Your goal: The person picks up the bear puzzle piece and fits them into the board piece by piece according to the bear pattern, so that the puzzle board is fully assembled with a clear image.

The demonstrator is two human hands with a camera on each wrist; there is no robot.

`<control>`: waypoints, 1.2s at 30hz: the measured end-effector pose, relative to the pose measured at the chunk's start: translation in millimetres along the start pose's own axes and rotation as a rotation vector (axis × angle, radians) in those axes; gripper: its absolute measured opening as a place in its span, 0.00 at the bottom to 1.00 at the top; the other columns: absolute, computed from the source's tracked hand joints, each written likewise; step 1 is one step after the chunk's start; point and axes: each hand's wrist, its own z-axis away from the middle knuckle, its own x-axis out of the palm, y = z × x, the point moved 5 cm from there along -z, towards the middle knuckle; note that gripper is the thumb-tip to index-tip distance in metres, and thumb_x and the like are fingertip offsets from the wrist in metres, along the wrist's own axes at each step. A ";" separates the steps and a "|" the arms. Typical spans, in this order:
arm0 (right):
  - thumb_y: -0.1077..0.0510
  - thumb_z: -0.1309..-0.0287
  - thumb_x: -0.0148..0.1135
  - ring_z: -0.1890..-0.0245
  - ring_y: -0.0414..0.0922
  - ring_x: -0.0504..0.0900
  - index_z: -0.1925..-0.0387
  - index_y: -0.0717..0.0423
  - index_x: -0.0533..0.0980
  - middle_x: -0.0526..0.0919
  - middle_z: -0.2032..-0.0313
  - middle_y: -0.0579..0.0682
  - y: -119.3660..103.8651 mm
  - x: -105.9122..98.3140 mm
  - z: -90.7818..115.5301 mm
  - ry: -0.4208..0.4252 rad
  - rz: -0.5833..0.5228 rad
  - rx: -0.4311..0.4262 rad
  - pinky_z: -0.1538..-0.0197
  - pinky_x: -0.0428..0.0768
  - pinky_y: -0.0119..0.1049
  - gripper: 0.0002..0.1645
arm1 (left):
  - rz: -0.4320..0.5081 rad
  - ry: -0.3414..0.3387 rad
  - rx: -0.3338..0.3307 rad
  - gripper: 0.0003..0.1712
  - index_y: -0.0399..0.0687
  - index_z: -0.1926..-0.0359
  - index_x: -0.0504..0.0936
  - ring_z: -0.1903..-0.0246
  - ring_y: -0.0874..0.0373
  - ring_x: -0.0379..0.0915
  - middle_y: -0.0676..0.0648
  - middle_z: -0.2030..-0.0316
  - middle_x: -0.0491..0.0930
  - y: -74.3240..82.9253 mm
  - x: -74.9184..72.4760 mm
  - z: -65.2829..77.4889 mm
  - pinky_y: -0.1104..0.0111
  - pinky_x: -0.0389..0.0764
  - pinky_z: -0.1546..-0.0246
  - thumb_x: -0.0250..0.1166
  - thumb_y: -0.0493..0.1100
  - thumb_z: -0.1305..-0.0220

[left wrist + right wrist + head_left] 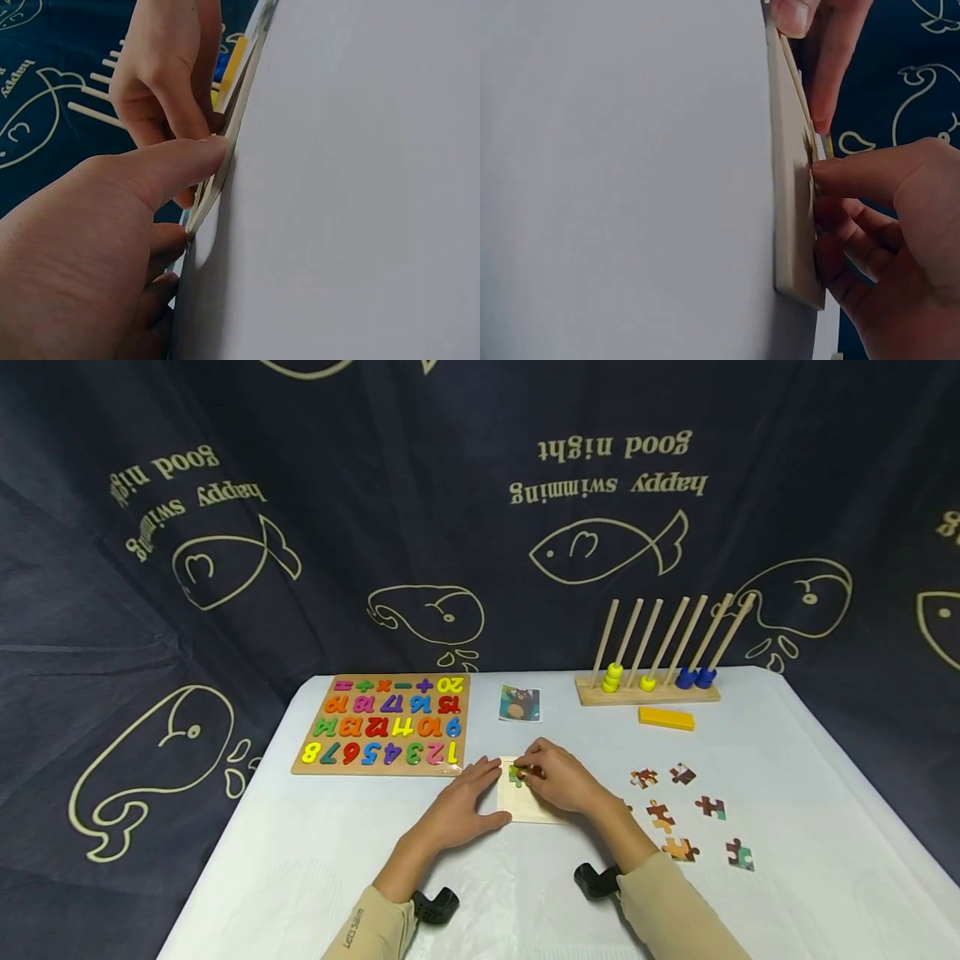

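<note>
A small square wooden puzzle tray [525,810] lies on the table. Brown and green puzzle pieces [515,774] show in its upper left part. My left hand [459,810] lies at the tray's left side, thumb by the near corner and straight fingers toward the far corner. Its thumb [184,161] touches the tray's edge in the left wrist view. Over the tray, my right hand [562,779] pinches a reddish-brown puzzle piece [536,770], mostly hidden by the fingers. In the right wrist view those fingertips sit right at the tray's top [793,225].
Several loose puzzle pieces [660,816] lie to the right. Behind the tray is a bear picture card [520,703]. A number board [382,727] lies at left; a peg stand with beads [648,695] and a yellow block [666,719] are at back right.
</note>
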 end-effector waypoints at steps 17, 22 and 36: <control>0.62 0.44 0.66 0.69 0.37 0.71 0.50 0.55 0.82 0.75 0.58 0.47 -2.6 4.0 -0.8 0.013 0.033 0.057 0.65 0.74 0.35 0.18 | 0.003 -0.009 -0.008 0.45 0.47 0.30 0.65 0.29 0.52 0.46 0.49 0.29 0.57 1.1 3.5 0.9 0.51 0.58 0.34 0.64 0.65 0.42; 0.61 0.43 0.65 0.69 0.37 0.71 0.50 0.55 0.82 0.76 0.59 0.47 -3.1 5.3 -3.4 0.019 0.027 0.040 0.65 0.74 0.35 0.17 | -0.008 0.005 -0.005 0.45 0.47 0.30 0.65 0.29 0.52 0.47 0.49 0.29 0.57 -0.5 1.5 2.6 0.51 0.59 0.34 0.64 0.65 0.42; 0.61 0.46 0.67 0.69 0.39 0.70 0.48 0.59 0.80 0.76 0.55 0.50 0.3 4.3 -5.2 0.031 0.016 0.075 0.65 0.72 0.36 0.22 | -0.020 0.008 0.006 0.45 0.46 0.30 0.65 0.29 0.53 0.47 0.50 0.29 0.57 -0.7 0.6 0.0 0.53 0.58 0.33 0.64 0.64 0.43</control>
